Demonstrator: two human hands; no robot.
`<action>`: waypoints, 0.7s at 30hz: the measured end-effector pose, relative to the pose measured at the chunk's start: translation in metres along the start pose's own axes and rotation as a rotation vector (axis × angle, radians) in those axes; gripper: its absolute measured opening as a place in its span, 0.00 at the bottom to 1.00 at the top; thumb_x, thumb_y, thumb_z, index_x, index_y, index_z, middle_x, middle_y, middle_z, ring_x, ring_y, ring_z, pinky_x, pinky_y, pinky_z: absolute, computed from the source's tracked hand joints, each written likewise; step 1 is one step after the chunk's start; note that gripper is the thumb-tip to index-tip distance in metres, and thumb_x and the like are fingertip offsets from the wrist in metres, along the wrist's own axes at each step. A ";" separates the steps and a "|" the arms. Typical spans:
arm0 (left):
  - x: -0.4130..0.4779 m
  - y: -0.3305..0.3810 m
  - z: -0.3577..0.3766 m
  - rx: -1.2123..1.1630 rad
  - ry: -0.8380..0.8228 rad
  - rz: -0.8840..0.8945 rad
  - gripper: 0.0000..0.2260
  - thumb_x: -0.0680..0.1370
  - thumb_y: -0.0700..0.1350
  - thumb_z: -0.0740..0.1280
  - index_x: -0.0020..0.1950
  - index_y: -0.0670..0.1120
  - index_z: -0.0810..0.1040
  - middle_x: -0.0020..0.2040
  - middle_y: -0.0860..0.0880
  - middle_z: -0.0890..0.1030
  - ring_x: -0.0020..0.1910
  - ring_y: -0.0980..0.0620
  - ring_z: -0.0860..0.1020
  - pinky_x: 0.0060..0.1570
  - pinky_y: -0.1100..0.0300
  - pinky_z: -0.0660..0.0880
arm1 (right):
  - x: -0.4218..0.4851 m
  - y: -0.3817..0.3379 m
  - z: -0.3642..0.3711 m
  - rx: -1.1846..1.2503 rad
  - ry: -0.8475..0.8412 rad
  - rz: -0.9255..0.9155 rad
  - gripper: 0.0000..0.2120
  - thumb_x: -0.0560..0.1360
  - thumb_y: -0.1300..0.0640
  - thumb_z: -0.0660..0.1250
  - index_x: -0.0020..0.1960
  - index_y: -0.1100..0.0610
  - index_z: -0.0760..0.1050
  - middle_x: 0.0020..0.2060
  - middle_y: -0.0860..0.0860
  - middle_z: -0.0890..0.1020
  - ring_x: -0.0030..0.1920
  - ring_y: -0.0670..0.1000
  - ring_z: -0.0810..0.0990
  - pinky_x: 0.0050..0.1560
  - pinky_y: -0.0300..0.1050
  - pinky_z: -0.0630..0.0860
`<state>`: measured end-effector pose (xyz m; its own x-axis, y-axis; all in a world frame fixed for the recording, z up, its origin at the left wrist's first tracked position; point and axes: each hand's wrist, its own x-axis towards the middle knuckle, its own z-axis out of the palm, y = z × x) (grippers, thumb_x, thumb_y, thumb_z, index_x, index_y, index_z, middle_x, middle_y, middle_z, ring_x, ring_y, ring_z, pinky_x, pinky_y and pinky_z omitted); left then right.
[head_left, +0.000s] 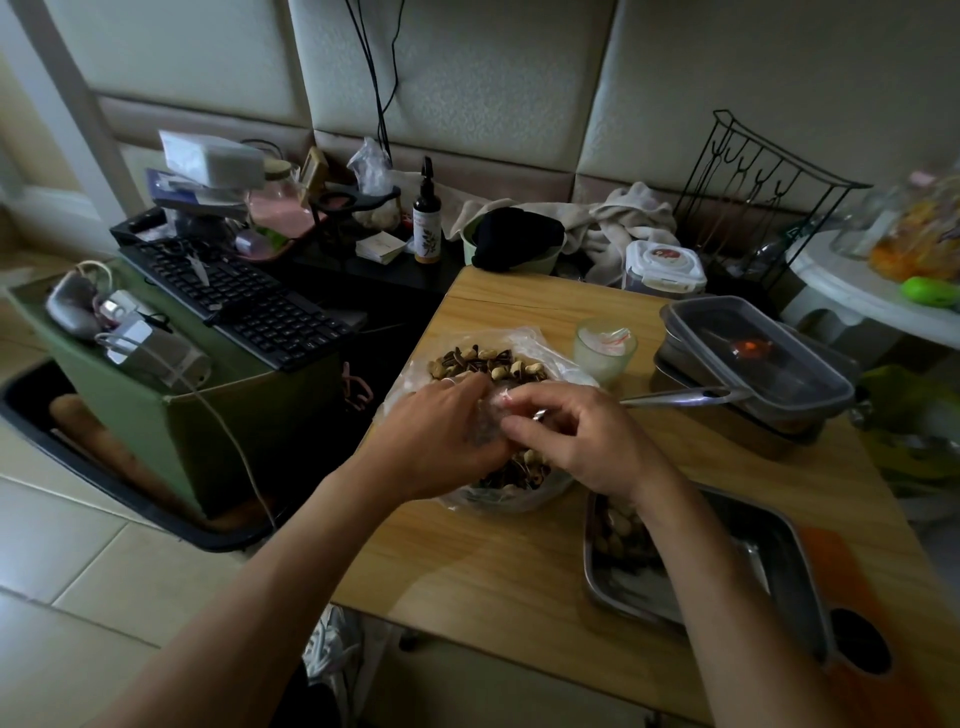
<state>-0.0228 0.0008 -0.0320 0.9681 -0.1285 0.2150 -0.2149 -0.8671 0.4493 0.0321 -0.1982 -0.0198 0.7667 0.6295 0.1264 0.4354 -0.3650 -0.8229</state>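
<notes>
**A:** Where was the bag (540, 343)?

**B:** Flat on the table (493, 561), near its left edge, right under both hands. Its long axis ran away from the person, near end toward the table's front, far end toward the cup (602, 348).

**A:** And the mouth?

**B:** Couldn't tell which way it pointed. The film was bunched up in the middle, and that's where the hands met.

**A:** Talk me through the grip.

**B:** The left hand (441, 436) came in from the left with its fingers (467, 387) curled, gripping the bunched film. The right hand (587, 447) faced it, thumb and forefinger pinched on the same bunch, the other fingers bent loosely under. The two hands were all but touching.

**A:** What was inside?

**B:** A mix (483, 364) of pale peanuts and dark striped seeds. It showed beyond the knuckles and again just below the hands.

**A:** Other containers?

**B:** A steel tray (779, 561) sat at the near right, partly under the right forearm. A few peanuts (618, 525) lay in its far left corner. The cup held some crumpled film; more than that I couldn't make out. Far right, a clear lidded box (753, 353) sat on a stack, something dark with a reddish spot inside. A metal handle (675, 399) stuck out below it, pointing toward the bag.
</notes>
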 end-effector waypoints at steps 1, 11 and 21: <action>0.000 -0.002 0.000 -0.004 -0.011 0.003 0.22 0.73 0.67 0.59 0.54 0.52 0.73 0.42 0.56 0.76 0.40 0.55 0.76 0.42 0.51 0.78 | -0.001 0.000 0.000 0.026 -0.002 0.000 0.09 0.79 0.50 0.73 0.59 0.44 0.84 0.49 0.40 0.85 0.42 0.41 0.83 0.43 0.36 0.76; 0.000 0.000 -0.005 -0.166 0.021 -0.008 0.20 0.72 0.62 0.65 0.52 0.47 0.79 0.41 0.53 0.80 0.38 0.55 0.79 0.41 0.50 0.80 | -0.004 -0.006 0.004 -0.039 -0.076 0.020 0.14 0.79 0.40 0.69 0.64 0.36 0.78 0.53 0.40 0.82 0.50 0.42 0.82 0.51 0.47 0.81; 0.001 0.013 0.002 -0.107 0.104 -0.039 0.12 0.76 0.59 0.72 0.47 0.52 0.79 0.36 0.61 0.77 0.33 0.67 0.74 0.36 0.75 0.70 | -0.025 -0.015 -0.008 0.095 0.135 0.155 0.05 0.82 0.52 0.68 0.54 0.48 0.83 0.43 0.45 0.85 0.37 0.47 0.84 0.39 0.41 0.79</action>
<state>-0.0244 -0.0116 -0.0271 0.9587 -0.0402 0.2814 -0.1950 -0.8134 0.5480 0.0102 -0.2139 -0.0066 0.8798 0.4712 0.0623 0.2661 -0.3797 -0.8860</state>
